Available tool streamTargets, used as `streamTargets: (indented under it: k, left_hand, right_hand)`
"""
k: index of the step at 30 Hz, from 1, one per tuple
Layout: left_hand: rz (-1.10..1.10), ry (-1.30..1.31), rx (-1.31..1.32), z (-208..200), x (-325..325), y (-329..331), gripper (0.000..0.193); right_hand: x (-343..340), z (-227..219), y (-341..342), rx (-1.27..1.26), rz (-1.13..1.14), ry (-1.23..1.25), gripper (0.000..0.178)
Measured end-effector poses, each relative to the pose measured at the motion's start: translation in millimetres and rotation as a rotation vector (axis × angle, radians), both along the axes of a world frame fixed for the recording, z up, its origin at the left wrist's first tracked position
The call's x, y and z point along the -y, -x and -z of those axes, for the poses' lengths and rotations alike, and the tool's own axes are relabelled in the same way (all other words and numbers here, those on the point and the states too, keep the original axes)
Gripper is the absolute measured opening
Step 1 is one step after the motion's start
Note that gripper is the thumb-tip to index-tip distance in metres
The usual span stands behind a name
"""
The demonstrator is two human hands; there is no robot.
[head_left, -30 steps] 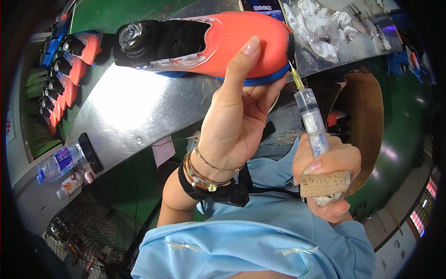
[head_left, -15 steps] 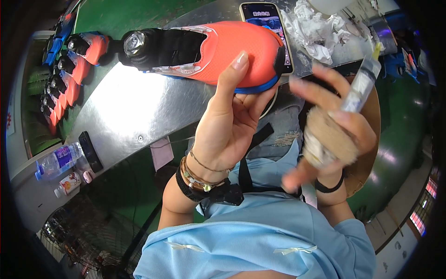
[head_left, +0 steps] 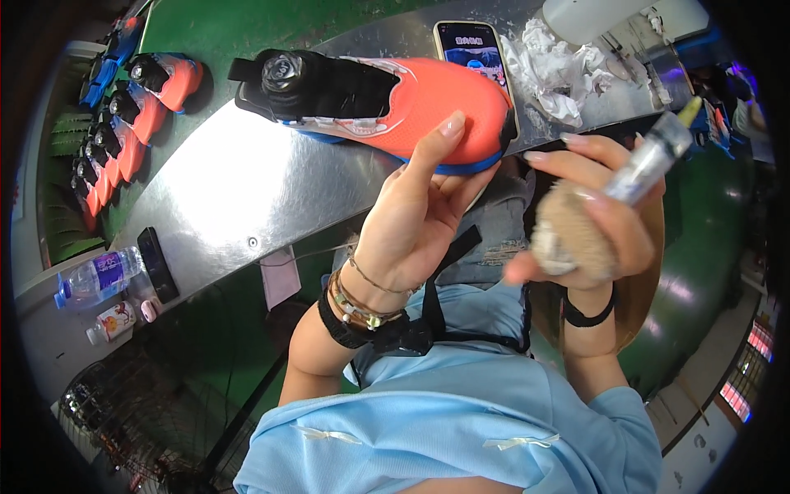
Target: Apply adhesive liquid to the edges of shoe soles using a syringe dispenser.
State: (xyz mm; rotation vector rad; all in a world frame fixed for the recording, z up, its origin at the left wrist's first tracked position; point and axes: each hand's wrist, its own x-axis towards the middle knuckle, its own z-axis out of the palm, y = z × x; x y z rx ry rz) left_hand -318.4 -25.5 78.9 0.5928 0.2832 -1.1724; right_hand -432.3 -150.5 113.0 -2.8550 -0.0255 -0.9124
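Observation:
An orange and black shoe [head_left: 440, 95] with a blue sole lies sideways over the metal worktop, its toe to the right. My left hand [head_left: 420, 198] grips it near the toe, thumb on the orange upper and fingers beneath the sole. To the right, my right hand [head_left: 613, 206] is closed around a clear syringe [head_left: 650, 160] with a yellowish tip, pointing up and right. In the same hand sits a wad of tan and white cloth [head_left: 568, 235]. This hand is slightly blurred and stays apart from the shoe.
A phone [head_left: 473, 49] with a lit screen lies behind the shoe. Crumpled white paper [head_left: 555, 70] is heaped beside it. Several similar shoes [head_left: 123, 136] line the left. Bottles [head_left: 99, 280] and a black phone-like slab [head_left: 158, 263] rest at the lower left. A cardboard box [head_left: 646, 288] stands right.
The shoe and my left hand have shifted slightly right and down. My right hand has turned, tilting the syringe further to the right.

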Motion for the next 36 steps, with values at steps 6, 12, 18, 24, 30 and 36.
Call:
streamTargets:
  k: [6,12,18,24,30,36]
  left_hand:
    - [0.143,-0.068,0.139,7,-83,9,0.037]
    - [0.1,-0.722,0.605,16,-216,-34,0.041]
    - [-0.352,-0.782,1.53,-11,-225,-76,0.063]
    - [-0.031,-0.786,1.745,3,-156,-104,0.085]
    - [-0.215,-0.753,2.035,17,-163,-96,0.079]
    - [-0.329,-0.642,2.386,34,-188,-76,0.077]
  right_hand:
    - [1,4,10,0.122,-0.007,-0.188,0.07]
    - [10,55,7,0.302,-0.082,-0.774,0.062]
    - [38,82,4,0.309,-0.145,-1.131,0.045]
    - [41,94,25,0.394,-0.061,-1.472,0.039]
    - [44,84,50,0.394,0.045,-1.289,0.043]
    - [41,91,33,0.402,0.073,-1.288,0.042]
